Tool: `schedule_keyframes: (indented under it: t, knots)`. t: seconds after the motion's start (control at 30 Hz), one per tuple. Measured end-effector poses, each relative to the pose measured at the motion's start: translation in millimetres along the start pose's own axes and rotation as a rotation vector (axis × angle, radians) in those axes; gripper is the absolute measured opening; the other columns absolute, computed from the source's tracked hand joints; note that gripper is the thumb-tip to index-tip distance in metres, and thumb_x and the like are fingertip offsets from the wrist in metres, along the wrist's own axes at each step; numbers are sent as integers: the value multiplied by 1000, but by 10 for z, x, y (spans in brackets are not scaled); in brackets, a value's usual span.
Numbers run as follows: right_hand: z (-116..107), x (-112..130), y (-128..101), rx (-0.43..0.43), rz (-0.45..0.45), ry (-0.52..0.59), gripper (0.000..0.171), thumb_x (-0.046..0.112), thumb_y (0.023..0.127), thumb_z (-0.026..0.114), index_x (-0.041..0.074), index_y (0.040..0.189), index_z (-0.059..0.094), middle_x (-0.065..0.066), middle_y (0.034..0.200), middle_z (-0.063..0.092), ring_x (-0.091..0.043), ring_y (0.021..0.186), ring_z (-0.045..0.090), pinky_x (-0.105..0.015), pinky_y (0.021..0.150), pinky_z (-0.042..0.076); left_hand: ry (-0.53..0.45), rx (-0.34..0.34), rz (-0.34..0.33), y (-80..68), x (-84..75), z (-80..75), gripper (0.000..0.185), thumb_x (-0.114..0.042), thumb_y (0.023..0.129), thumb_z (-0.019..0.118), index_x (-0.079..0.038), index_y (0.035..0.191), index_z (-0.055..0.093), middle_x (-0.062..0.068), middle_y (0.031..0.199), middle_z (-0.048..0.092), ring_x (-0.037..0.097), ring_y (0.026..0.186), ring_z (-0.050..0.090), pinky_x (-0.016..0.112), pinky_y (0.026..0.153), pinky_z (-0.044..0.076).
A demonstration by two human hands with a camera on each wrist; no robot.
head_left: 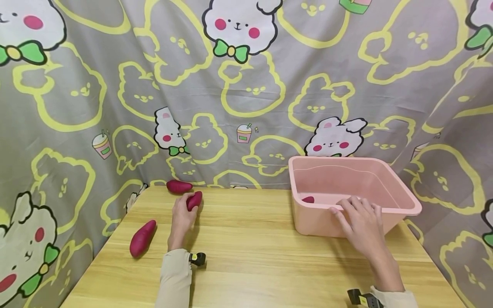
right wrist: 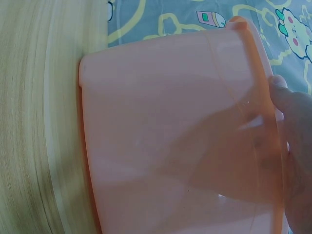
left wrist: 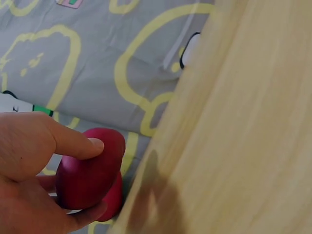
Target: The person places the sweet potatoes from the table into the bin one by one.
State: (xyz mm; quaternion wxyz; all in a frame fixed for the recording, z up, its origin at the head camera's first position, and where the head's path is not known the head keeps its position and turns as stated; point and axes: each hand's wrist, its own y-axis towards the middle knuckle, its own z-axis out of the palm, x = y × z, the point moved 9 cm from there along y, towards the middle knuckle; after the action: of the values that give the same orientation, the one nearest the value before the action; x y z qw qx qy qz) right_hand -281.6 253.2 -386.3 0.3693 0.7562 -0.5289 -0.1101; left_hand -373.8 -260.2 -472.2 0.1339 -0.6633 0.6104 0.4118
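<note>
My left hand [head_left: 184,216] grips a purple sweet potato [head_left: 194,199] at the back left of the wooden table [head_left: 246,256]. In the left wrist view the fingers [left wrist: 73,142] and thumb curl round this sweet potato [left wrist: 90,170]. A second sweet potato [head_left: 179,186] lies just behind it by the curtain. A third one [head_left: 142,238] lies to the left of my forearm. My right hand [head_left: 360,218] rests on the near rim of the pink plastic tub [head_left: 385,179], fingers [right wrist: 287,126] over the rim [right wrist: 263,97]. Another sweet potato [head_left: 308,199] lies inside the tub.
A grey curtain with yellow bunny outlines [head_left: 246,85] hangs round the back and both sides of the table. The tub stands at the back right. Bare wood stretches across the middle and front.
</note>
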Motion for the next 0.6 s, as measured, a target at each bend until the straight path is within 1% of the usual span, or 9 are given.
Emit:
schedule_keyframes:
  t: [0.23,0.47,0.6]
  knots:
    - [-2,-6,-3,4,5,0,18,31,96,72,15,101,66,-6,96,59,-35,98,51,-61,87,29,-8,-26,39,21,-82,-69,45,3,89,70,-1,133,60,31,130,54,45,117,51,59,97,42]
    - [-5,-1,-2,8,1,-1,19,32,96,71,15,101,66,-6,96,59,-35,97,50,-61,87,29,-41,-68,122,6,-249,-131,44,3,86,73,-1,129,64,29,127,59,44,113,54,58,95,42]
    - [-5,5,-1,9,-1,-5,18,32,96,71,15,101,66,-6,96,59,-35,97,51,-61,86,29,-50,-87,143,-6,-301,-147,44,3,85,73,0,128,64,29,125,60,44,112,55,58,94,43]
